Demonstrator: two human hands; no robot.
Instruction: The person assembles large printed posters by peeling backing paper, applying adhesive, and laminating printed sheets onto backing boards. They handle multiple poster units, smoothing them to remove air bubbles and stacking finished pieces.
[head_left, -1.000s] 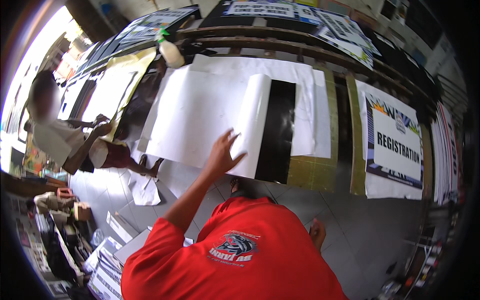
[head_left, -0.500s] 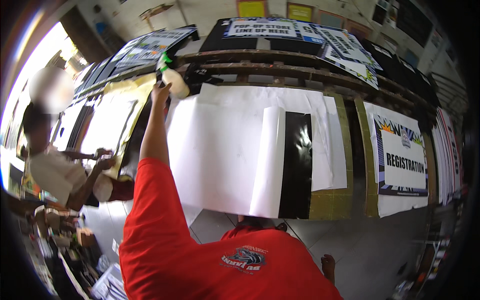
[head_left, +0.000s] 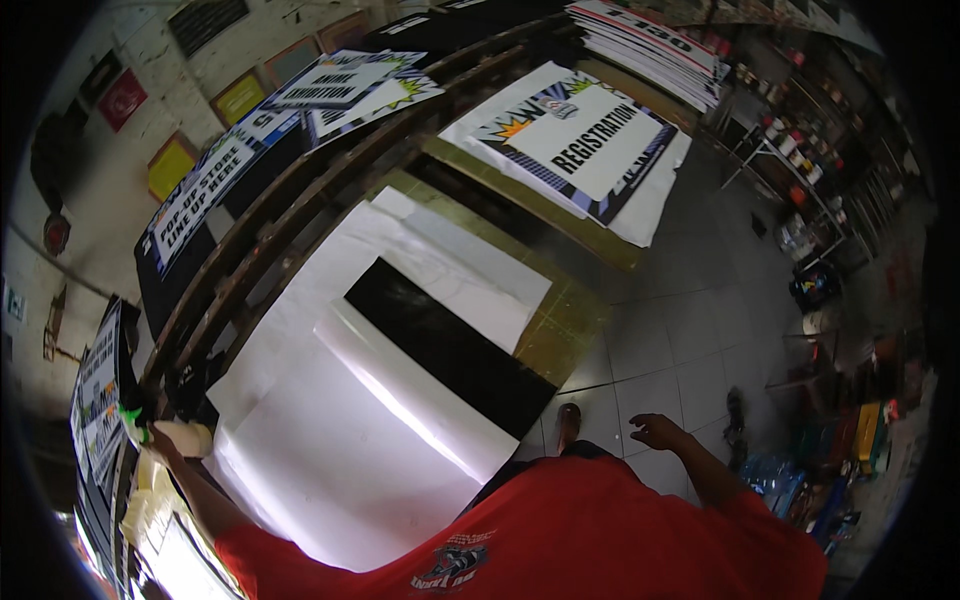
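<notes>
At the far left, my left hand [head_left: 160,443] is closed around the neck of a spray bottle [head_left: 187,437] with a whitish body and a green head. The bottle is tilted beside the corner of a large white sheet [head_left: 300,420]. Part of that sheet is rolled back in a glossy curl, next to a black strip [head_left: 440,335]. My right hand [head_left: 657,432] hangs over the tiled floor at the right, away from the sheet. Its fingers are loosely apart and hold nothing.
A printed sign [head_left: 600,150] lies on a second board beyond the sheet. More printed signs [head_left: 345,85] rest on dark wooden rails [head_left: 300,210]. A stack of white boards [head_left: 650,60] stands at the back right. Cluttered shelving [head_left: 800,180] lines the right side.
The view has swung right, so the sheet and signs appear turned. My left hand is still at the spray bottle. My right hand has come further into view, its fingers extended.
</notes>
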